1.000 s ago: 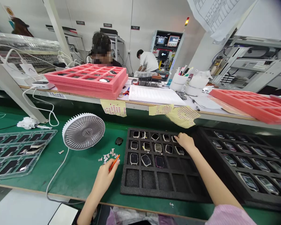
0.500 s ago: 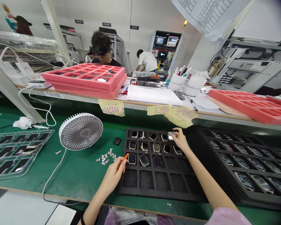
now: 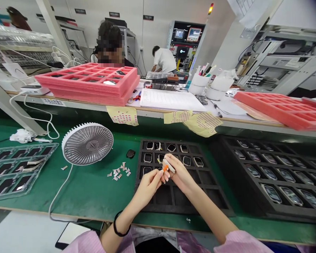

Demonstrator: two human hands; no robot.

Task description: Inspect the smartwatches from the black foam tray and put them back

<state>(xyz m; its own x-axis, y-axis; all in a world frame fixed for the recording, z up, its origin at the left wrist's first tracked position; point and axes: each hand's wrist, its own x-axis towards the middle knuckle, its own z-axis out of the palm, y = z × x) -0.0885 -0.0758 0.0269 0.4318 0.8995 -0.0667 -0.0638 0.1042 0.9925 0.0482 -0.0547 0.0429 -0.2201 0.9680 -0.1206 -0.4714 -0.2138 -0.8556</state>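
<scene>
One watch (image 3: 170,166) was clasped in the right grip (image 3: 179,173), an orange tool (image 3: 165,168) in the left grip (image 3: 150,181), between tray (image 3: 181,195) edges.

Bright orange amid green and black

We see a vivid orange tool (image 3: 165,168) and a pale watch case (image 3: 170,166); our foam tray (image 3: 185,210) is black. Our worktop (image 3: 89,191) is plain green, and our fan (image 3: 88,145) is white with grey blades. Yellow sheets (image 3: 122,115) carry rows of red dots; the trays (image 3: 94,94) are coral pink. Our sleeves (image 3: 242,243) are pink, the wristband (image 3: 115,226) black.
</scene>
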